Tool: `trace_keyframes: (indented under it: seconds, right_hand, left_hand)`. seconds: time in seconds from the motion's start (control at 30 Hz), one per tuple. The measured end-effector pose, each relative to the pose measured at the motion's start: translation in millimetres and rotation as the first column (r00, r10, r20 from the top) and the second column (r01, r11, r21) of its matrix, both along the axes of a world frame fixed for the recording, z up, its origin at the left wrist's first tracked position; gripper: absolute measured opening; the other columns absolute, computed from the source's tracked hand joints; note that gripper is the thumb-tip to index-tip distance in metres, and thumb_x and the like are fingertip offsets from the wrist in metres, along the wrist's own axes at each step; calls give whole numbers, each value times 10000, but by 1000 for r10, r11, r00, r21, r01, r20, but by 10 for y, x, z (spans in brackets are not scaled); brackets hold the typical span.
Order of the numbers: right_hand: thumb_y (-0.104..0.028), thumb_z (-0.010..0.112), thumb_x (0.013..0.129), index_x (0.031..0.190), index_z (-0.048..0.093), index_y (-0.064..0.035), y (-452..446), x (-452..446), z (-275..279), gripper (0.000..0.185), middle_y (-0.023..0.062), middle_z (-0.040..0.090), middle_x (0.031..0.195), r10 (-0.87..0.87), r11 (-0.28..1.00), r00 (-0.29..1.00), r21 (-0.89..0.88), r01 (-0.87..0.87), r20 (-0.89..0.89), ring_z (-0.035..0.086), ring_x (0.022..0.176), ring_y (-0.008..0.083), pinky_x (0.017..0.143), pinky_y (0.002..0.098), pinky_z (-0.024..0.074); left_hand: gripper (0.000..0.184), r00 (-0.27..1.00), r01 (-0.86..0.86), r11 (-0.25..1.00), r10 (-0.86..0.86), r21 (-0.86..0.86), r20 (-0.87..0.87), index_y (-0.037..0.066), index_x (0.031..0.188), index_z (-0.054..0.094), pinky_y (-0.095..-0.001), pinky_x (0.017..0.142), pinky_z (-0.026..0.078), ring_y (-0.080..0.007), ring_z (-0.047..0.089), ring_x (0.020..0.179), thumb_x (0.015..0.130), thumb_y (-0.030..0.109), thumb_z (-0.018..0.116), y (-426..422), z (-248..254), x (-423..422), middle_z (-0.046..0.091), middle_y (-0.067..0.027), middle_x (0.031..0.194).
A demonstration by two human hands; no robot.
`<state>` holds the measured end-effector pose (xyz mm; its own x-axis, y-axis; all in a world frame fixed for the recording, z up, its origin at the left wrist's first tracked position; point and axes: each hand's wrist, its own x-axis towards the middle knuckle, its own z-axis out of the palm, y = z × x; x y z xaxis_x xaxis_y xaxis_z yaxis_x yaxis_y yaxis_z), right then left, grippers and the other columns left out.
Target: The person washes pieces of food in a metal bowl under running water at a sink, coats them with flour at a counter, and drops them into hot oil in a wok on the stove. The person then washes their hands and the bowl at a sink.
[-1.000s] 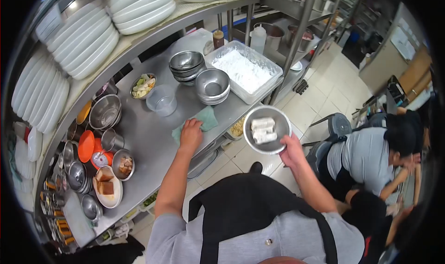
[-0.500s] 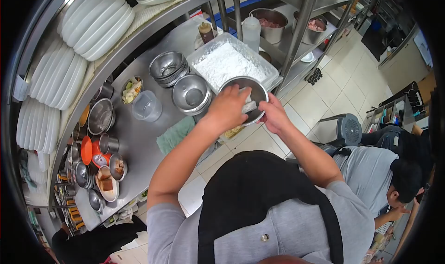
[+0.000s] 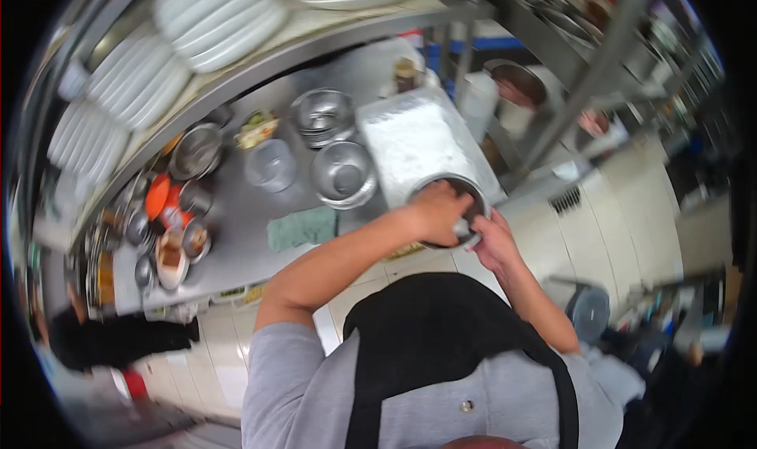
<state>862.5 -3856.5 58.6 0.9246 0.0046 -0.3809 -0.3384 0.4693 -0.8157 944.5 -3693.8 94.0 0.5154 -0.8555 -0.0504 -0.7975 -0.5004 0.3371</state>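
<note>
A steel mixing bowl hangs tilted over the near corner of a white tray of flour. My right hand grips its near right rim, fingers closed. Inside the bowl, my left hand has its fingers curled around a white-coated piece of food, slightly smeared by motion. What kind of food it is I cannot tell, and the bowl's bottom is mostly hidden by the hand.
Nested steel bowls, a clear plastic tub and a green cloth lie on the steel counter. White plates line the shelf above. Squeeze bottles and a pot of meat stand behind. Another person in black is at far left.
My view has swung right, blurring the edges. My left hand reaches deeper into the bowl, its fingers more curled, hiding most of the pale pieces. My right hand keeps its hold on the rim.
</note>
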Motion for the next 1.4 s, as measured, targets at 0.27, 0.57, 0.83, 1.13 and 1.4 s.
trace_keyframes:
  seconds: [0.27, 0.57, 0.83, 1.13, 1.4]
  right_hand:
    - [-1, 498, 765, 1208, 520, -44, -671, 663, -131, 446, 83, 632, 1088, 318, 933, 945, 204, -298, -71, 645, 998, 226, 806, 398, 571]
    - [5, 474, 752, 1224, 515, -31, -1169, 745, -175, 474, 109, 598, 1156, 313, 945, 945, 134, -300, -92, 621, 1041, 242, 865, 405, 541]
    - [-5, 477, 797, 1246, 482, 12, -1571, 356, -213, 449, 119, 615, 983, 196, 978, 975, 87, -188, -104, 634, 772, 231, 577, 377, 540]
    - [5, 484, 777, 1253, 478, 2, -1400, 325, -35, 476, 110, 604, 944, 168, 979, 967, 144, -141, -193, 606, 673, 209, 475, 343, 485]
    - [-17, 499, 755, 1291, 469, 1, -1323, 590, 183, 538, 128, 593, 1181, 293, 946, 955, 154, -284, -39, 596, 1100, 265, 939, 443, 513]
  left_hand:
    - [697, 964, -237, 971, 234, -14, -126, 60, 1224, 524, -480, 867, 477, -407, 582, 1067, 618, 297, 773, -270, 320, 66, 533, -247, 1209]
    - [715, 733, -605, 738, 371, -298, -569, 61, 1227, 510, -366, 718, 509, -225, 620, 867, 649, 336, 827, 98, 640, 883, 636, -128, 952]
    - [821, 442, -787, 608, 675, 106, -591, -30, 1237, 514, -357, 802, 517, -272, 617, 997, 592, 358, 841, 233, -502, 1969, 615, -187, 1147]
    - [657, 326, -881, 454, 786, 133, -525, -5, 1046, 586, -348, 577, 506, -199, 618, 705, 590, 373, 870, 393, -423, 1836, 655, -134, 890]
    - [715, 456, -863, 494, 853, 110, -254, -28, 1198, 577, -420, 933, 494, -354, 612, 1106, 685, 446, 732, 365, -645, 1489, 633, -207, 1191]
